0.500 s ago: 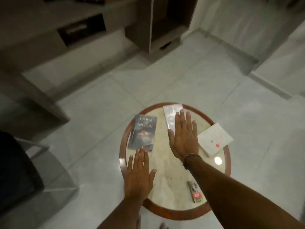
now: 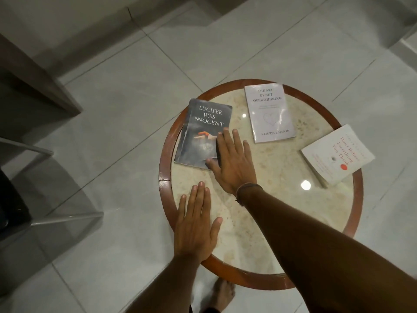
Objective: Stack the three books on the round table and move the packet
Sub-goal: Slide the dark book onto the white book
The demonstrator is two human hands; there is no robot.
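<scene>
Round worktop (image 2: pixel 165 177), grey book (image 2: pixel 200 129) at left under flat right hand (image 2: pixel 232 163) fingertips, pale book (image 2: pixel 269 111) behind, white book (image 2: pixel 336 154) at right edge, left hand (image 2: pixel 195 229) flat, released, packet hidden
</scene>
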